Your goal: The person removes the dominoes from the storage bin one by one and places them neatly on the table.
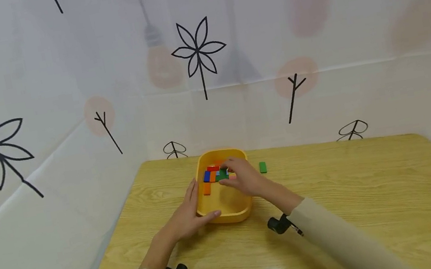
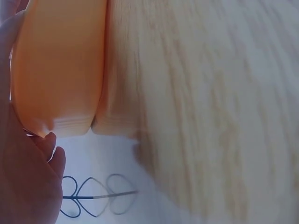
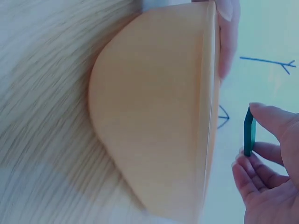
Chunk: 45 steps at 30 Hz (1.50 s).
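Observation:
A yellow plastic bin (image 1: 235, 217) sits on the table, with several small flat blocks inside, among them a blue block (image 1: 207, 176), an orange block (image 1: 207, 188) and a red block (image 1: 213, 168). My left hand (image 1: 186, 218) grips the bin at its near left corner, thumb over the near rim and fingers along the left side. Above the blocks, my right hand (image 1: 246, 178) pinches a flat green block (image 3: 250, 133) between thumb and fingertips. In the right wrist view that block stands on edge, apart from the bin wall. The right hand hides some blocks in the head view.
Another green block (image 1: 263, 167) lies on the wooden table (image 1: 357, 191), just right of the bin. A white printed cloth (image 1: 263, 112) hangs behind the table's back edge and along its sides. A dark camera is strapped at each wrist.

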Available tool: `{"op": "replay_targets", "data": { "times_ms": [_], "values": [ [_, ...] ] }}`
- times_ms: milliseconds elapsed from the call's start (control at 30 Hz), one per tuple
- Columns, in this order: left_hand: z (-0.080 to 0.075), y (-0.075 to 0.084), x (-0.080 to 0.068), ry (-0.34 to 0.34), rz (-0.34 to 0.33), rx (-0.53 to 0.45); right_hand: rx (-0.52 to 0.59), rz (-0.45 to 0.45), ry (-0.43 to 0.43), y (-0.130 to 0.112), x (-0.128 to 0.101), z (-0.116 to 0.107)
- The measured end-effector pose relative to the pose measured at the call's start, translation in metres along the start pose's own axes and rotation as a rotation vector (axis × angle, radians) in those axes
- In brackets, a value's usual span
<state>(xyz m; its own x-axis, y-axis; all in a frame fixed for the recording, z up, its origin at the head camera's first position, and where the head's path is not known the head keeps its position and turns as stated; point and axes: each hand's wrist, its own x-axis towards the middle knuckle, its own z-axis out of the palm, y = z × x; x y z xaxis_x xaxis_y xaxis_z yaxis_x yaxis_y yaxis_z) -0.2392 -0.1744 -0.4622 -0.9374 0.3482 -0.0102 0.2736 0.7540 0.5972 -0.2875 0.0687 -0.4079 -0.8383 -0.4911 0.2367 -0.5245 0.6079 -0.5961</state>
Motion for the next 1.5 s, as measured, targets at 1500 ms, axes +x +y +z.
{"op": "replay_targets", "data": {
  "times_ms": [1500],
  "values": [
    [0.000, -0.002, 0.001, -0.011, -0.020, 0.006, -0.079, 0.085, 0.040, 0.146, -0.039, -0.045]
  ]
}}
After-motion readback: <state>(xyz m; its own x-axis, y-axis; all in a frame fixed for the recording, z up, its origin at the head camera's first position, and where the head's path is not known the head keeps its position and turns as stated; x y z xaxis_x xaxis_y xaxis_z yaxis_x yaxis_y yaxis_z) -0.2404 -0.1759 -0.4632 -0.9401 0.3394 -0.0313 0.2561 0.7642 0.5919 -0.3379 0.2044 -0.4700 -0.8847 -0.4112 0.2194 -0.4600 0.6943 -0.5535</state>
